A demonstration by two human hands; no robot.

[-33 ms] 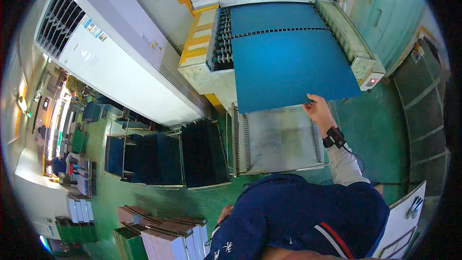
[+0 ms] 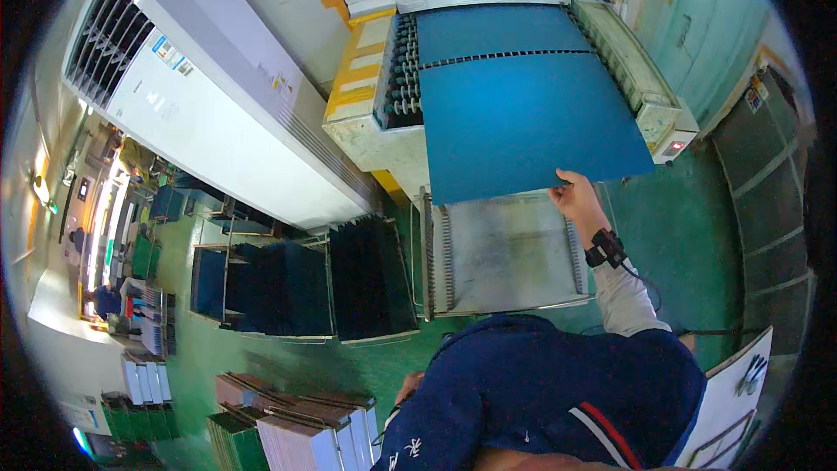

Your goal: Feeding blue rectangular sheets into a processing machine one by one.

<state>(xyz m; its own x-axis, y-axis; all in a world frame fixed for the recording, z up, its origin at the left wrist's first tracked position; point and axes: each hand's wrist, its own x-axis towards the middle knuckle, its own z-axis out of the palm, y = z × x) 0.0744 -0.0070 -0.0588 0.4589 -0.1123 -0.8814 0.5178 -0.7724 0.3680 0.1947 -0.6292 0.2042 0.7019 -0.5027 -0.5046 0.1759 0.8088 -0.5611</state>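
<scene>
A large flat blue panel lies on the roller conveyor machine, its near end jutting out past the rollers. My right hand pinches its near edge right of the middle, thumb on top and the other fingers partly hidden beneath. Behind it, a second blue panel rests flat on the rollers, parted from the first by a narrow gap. Low by my body, my left hand shows only in part beside the dark blue jacket. Its fingers are hidden, and whatever it may touch cannot be made out.
Below the overhanging panel stands a slotted metal rack. Left of it, dark panels stand upright in wire racks. Stacked boards are at lower left, a tall white air conditioner at left, a white board at lower right.
</scene>
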